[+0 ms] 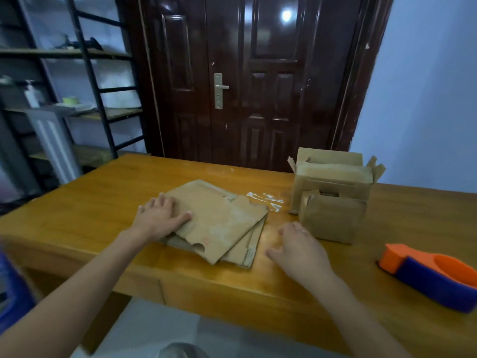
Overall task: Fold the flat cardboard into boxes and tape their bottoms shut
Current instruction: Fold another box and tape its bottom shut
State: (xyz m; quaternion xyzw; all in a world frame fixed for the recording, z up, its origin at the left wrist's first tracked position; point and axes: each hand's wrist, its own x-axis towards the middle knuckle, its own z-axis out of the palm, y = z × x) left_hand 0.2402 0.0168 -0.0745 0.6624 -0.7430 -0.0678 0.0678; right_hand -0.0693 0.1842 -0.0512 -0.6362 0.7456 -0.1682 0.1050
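**Flat cardboard pinned under one palm**

A stack of flat cardboard is seen lying mid-worktop, toward the near edge. It is pressed by the left hand, fingers spread flat, nothing gripped. The right hand is held loosely open and empty just beside the stack. Two folded boxes are stood toward the far right, and a tape dispenser is placed at the right edge.

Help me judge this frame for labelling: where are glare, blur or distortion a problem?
Head view: a lamp reflects as a bright spot on the glossy dark wooden door; sheen lies on the orange wooden table beside the right hand; the black metal shelf rack is soft and bowed by the wide lens; the stack of flat brown cardboard stays fairly sharp.
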